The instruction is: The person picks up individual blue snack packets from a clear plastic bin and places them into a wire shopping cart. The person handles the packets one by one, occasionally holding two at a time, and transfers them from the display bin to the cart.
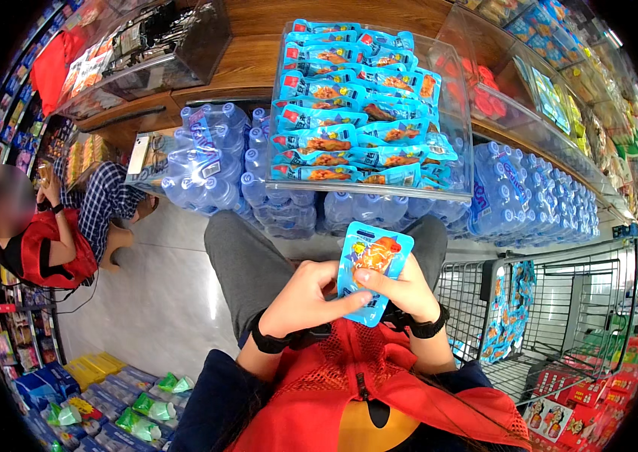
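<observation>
Both hands hold one blue plastic snack packet [376,254] with a picture of orange-brown food, upright above my lap. My left hand [319,291] grips its left edge, the thumb lying across the lower front. My right hand [409,285] holds the right side, its thumb pressed on the middle of the front. Beyond the hands, a clear acrylic bin [369,191] holds rows of similar blue packets [319,141], laid overlapping in columns.
Shrink-wrapped water bottles [206,164] stand below the wooden shelf. A wire shopping cart [556,316] with blue packets is at the right. Another person [59,243] in a red vest sits at the left. Boxed goods [115,395] lie at the lower left.
</observation>
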Motion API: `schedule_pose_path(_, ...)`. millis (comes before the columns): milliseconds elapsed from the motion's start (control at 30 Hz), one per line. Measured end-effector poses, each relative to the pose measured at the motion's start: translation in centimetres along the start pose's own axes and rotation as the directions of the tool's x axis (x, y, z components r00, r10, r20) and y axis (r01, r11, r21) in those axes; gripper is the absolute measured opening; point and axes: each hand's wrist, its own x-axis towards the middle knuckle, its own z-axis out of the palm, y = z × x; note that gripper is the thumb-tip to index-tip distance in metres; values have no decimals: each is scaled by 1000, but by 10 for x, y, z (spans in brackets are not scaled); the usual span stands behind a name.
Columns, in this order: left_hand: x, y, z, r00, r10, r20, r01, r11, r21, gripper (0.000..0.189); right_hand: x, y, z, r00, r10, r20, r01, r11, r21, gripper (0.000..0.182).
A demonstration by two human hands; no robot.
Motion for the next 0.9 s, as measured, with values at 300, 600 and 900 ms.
schedule_pose_path(300,1,5,6,993,120,17,-120,993,-23,22,-4,-4,2,994,53,92,-62,994,93,21)
schedule_pose_path(600,-1,5,10,962,271,32,-272,957,100,19,-3,1,-5,969,-12,247,-36,981,190,24)
schedule_pose_path(900,4,1,14,977,146,-155,-132,987,95,21,0,-6,-7,994,-87,70,96,987,-132,31)
